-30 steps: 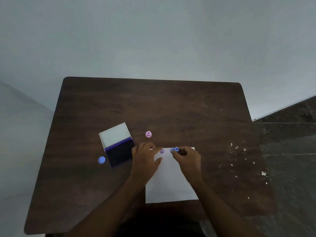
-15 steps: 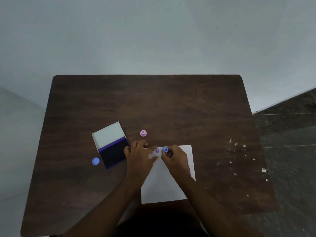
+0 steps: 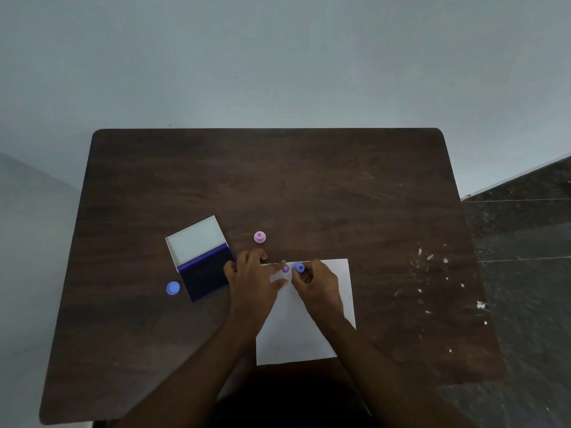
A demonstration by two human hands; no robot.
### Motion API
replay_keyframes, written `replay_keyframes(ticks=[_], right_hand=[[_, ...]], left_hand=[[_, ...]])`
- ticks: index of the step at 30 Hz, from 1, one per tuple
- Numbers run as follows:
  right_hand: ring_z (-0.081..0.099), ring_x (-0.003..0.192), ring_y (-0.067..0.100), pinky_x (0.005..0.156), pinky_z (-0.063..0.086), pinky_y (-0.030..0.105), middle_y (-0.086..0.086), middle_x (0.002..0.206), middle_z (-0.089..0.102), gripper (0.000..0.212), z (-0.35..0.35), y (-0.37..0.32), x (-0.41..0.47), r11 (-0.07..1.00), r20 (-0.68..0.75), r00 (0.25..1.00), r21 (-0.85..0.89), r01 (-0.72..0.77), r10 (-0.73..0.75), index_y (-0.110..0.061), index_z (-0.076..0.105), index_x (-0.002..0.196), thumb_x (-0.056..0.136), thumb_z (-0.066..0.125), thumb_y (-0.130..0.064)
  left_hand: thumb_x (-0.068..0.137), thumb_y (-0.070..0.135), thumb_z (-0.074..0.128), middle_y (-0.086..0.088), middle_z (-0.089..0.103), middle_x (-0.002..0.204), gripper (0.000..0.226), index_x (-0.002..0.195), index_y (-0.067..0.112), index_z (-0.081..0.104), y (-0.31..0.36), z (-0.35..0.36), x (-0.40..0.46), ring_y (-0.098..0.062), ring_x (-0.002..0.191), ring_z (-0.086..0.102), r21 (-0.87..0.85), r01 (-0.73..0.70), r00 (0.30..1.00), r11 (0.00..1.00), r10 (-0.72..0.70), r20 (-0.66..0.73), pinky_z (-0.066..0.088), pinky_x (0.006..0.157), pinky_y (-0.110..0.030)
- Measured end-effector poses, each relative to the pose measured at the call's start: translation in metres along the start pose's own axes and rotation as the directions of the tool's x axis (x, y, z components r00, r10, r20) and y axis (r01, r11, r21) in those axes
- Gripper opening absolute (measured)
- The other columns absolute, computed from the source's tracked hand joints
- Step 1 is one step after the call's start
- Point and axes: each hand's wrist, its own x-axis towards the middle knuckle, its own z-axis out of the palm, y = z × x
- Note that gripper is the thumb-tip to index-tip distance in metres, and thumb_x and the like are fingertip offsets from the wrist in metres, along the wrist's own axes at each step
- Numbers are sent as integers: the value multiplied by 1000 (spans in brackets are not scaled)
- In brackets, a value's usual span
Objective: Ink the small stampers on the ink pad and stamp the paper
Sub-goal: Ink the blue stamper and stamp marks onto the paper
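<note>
Paper (image 3: 304, 332): white sheet on dark wood table (image 3: 309, 186), nearest the person.
Right hand (image 3: 319, 284): on the paper's far edge, fingers pinching a blue stamper (image 3: 299, 267).
Left hand (image 3: 253, 281): fingers spread flat over the paper's far-left corner.
Purple stamp mark (image 3: 285, 269): on the paper, just left of the blue stamper.
Ink pad (image 3: 202, 262): open (lid white), left of the paper.
Blue cap (image 3: 173, 288): left of the ink pad.
Pink stamper (image 3: 260, 237): upright, beyond the paper.

Plain indoor room, type not determinable. Evidence: dark wood-grain tabletop (image 3: 309, 186) set against a bare pale wall (image 3: 278, 57); dark tiled floor (image 3: 525, 242) beyond its right edge; white flecks (image 3: 432, 261) scattered near that right edge.
</note>
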Motion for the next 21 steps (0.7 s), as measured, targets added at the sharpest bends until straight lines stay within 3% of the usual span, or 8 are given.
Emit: replay_keyframes(ticks=[12,21], right_hand=[[57,105,20,96,40,26,7,122,63,41,4,-5,5,998,19,998,-15,-54,55,-15,58,118,88,60,-43],[56,106,19,96,39,27,6,122,62,44,4,-10,7,994,36,993,-16,-112,113,-15,57,118,87,61,-45]], left_hand=[[65,50,81,-5,61,126,61,116,21,63,1,0,-1,-26,120,48,51,-14,1000,999,15,-15,30,103,-44],[72,54,74,-2,53,136,63,125,25,56,1,-4,-1,-22,129,39,52,-47,997,998,43,69,23,108,-42]])
